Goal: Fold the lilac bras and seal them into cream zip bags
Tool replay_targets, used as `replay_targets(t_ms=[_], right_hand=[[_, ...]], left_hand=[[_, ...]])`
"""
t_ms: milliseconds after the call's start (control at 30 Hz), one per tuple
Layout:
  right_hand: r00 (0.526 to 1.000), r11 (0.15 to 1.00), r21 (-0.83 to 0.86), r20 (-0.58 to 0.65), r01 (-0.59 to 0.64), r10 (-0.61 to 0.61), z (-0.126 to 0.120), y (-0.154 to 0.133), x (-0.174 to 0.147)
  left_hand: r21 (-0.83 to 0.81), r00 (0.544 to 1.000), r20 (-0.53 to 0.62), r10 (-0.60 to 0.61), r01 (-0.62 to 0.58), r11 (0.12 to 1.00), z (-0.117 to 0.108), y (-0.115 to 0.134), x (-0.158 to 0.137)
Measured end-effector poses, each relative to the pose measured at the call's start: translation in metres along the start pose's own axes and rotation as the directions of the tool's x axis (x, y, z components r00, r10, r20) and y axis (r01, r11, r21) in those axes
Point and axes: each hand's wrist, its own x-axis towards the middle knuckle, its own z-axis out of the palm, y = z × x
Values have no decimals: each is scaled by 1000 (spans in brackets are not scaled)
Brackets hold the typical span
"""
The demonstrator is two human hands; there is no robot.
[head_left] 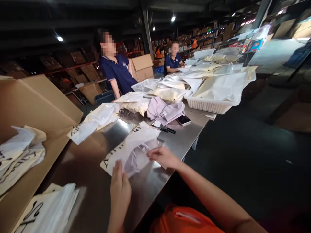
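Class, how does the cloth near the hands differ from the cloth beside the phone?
The near cloth lies flatter, while the far cloth is bunched in a heap. The near cloth shows only a small patch; the far cloth spreads wider. Both look pale lilac.

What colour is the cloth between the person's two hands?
The cloth is pale greyish purple; it shows in the head view.

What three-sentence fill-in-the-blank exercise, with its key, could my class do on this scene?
1. Of the left hand and right hand at the bag, the ____ hand is nearer the phone.
2. The perforated basket by the table's edge is coloured ____.
3. The nearer co-worker wears a dark ____ shirt.

Missing words: right; white; blue.
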Motion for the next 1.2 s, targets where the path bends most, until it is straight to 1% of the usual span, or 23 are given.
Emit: replay_targets(t_ms=[67, 133, 167, 233, 267, 300, 433, 567, 633, 700, 733, 767, 800, 867, 900, 933, 967, 1000, 1033, 1067, 1100, 1133, 1200], right_hand=[[992, 991, -120, -118, -62, 47, -25, 15, -15], [980, 963, -254, -193, -94, 45, -40, 30, -20], [981, 927, -366, -192, -80, 9, -41, 37, -20], [990, 804, -594, -120, -12, -73, -33, 46, -19], [992, 753, -658, -89, 8, -88, -26, 47, -19], [994, 740, -673, -79, 3, -75, -19, 46, -19], [991, 876, -467, -111, -119, 75, 5, 27, -8], [993, 957, -267, -35, -114, 109, 27, -1, 32], [993, 975, -193, 35, -107, 115, 36, -10, 46], [984, 983, -163, 145, -81, 105, 39, -12, 45], [972, 985, -156, 209, -71, 104, 38, -10, 38], [951, 985, -152, 284, -79, 120, 33, -7, 29], [916, 982, -155, 368, -109, 159, 26, -3, 18], [829, 962, -189, 492, -195, 264, 3, 6, 0], [815, 953, -215, 498, -216, 297, -12, 11, -6], [840, 948, -244, 452, -205, 298, -28, 16, -8], [902, 947, -278, 346, -163, 257, -44, 21, -6], [965, 943, -312, 190, -113, 179, -60, 25, -1], [995, 938, -337, 21, -83, 96, -74, 29, 8], [992, 938, -335, -110, -91, 57, -86, 32, 18], [980, 945, -301, -186, -131, 76, -96, 33, 30], [969, 953, -236, -198, -191, 146, -103, 35, 43], [949, 945, -100, -77, -312, 305, -106, 34, 62]], left_hand=[[-36, 999, -54, -5, 3, 999, -15, 11, 10], [-61, 996, -82, 28, -33, 998, -24, 19, 19], [-68, 996, -79, 33, -39, 997, -26, 22, 24], [-76, 996, -83, 22, -29, 997, -28, 23, 29], [-76, 996, -88, 13, -20, 997, -28, 23, 31], [-74, 996, -93, 9, -16, 997, -27, 22, 31], [-55, 997, -44, 62, -65, 996, -24, 17, 24], [-26, 991, 71, 110, -108, 994, -23, 11, 5], [-26, 990, 84, 110, -108, 994, -27, 4, -10], [-83, 1000, -12, 3, -4, 996, -33, -7, -28], [-160, 990, -71, -125, 112, 981, -37, -12, -38], [-262, 952, -102, -289, 254, 931, -39, -17, -49], [-364, 888, -90, -451, 392, 845, -41, -19, -58], [-507, 745, 88, -661, 605, 614, -40, -19, -72], [-543, 687, 207, -697, 673, 502, -36, -15, -75], [-567, 644, 302, -703, 714, 411, -31, -11, -76], [-587, 618, 366, -696, 733, 343, -25, -6, -74], [-610, 601, 404, -690, 739, 286, -19, -1, -71], [-636, 596, 410, -690, 730, 252, -14, 3, -67], [-663, 605, 383, -699, 706, 248, -10, 5, -62], [-693, 619, 338, -709, 674, 258, -8, 6, -57], [-723, 634, 284, -719, 635, 273, -7, 5, -53], [-789, 662, 166, -731, 534, 305, -9, 2, -48]])
